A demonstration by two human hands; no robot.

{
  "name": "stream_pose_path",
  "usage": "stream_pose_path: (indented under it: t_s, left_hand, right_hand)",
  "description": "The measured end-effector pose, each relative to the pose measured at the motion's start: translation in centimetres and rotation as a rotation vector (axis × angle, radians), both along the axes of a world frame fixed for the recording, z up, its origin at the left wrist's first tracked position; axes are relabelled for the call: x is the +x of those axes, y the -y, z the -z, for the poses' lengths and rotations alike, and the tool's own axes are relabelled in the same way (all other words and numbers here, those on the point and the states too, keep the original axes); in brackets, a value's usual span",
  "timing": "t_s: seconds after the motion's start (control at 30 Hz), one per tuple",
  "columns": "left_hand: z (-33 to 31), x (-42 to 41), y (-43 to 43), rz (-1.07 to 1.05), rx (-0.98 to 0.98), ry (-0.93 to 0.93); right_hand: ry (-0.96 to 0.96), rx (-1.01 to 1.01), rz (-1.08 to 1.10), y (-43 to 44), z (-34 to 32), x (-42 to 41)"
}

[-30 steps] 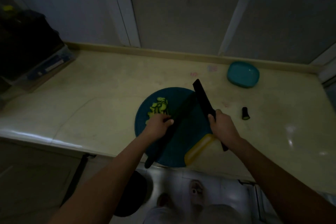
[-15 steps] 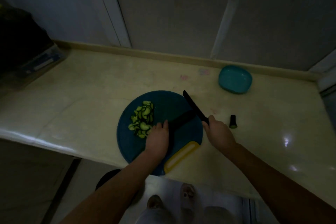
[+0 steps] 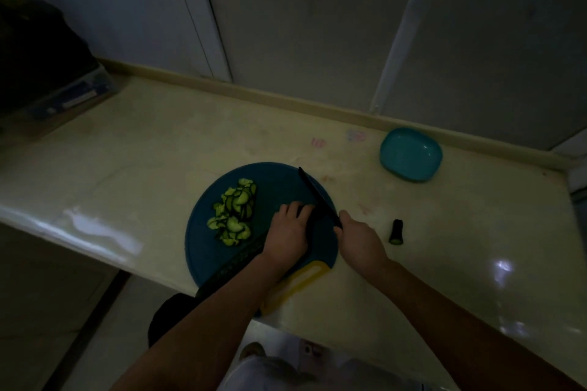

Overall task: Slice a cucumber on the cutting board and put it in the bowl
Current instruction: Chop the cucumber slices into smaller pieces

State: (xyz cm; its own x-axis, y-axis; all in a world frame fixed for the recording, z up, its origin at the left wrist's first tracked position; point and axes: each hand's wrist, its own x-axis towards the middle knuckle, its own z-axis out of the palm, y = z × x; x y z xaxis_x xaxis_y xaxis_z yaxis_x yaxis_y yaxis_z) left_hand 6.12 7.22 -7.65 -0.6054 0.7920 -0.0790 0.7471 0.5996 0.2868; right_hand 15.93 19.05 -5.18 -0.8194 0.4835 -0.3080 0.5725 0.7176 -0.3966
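Cucumber (image 3: pixel 232 265) lies across the cutting board (image 3: pixel 279 181), mostly uncut, with the left hand (image 3: pixel 289 232) curled over it and the right hand (image 3: pixel 359 241) gripping the knife (image 3: pixel 317 197) at its cut end. Slices (image 3: pixel 235 213) are piled on the board's left side. The bowl (image 3: pixel 411 154), back-right of the board, looks empty, so lots left.
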Motion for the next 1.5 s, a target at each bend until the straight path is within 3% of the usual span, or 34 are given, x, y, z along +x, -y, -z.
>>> stream_pose_path:
  t_s: [0.17,0.4,0.87,1.5]
  left_hand:
    - [0.3,0.1,-0.2,-0.061,-0.069,-0.073]
    - [1.6,-1.0,0.4,-0.021,0.062,-0.100]
    - [2.3,-0.9,0.2,-0.028,0.092,-0.139]
    - [2.5,-1.0,0.4,-0.033,0.118,-0.124]
  right_hand:
    - [-0.063,-0.007,-0.025,0.0,-0.3,-0.9]
    - [-0.058,0.045,-0.116,-1.2,0.2,-1.3]
    - [-0.023,0.143,-0.150,-1.4,0.0,-1.0]
    - [-0.045,0.153,-0.040,0.8,-0.4,-0.3]
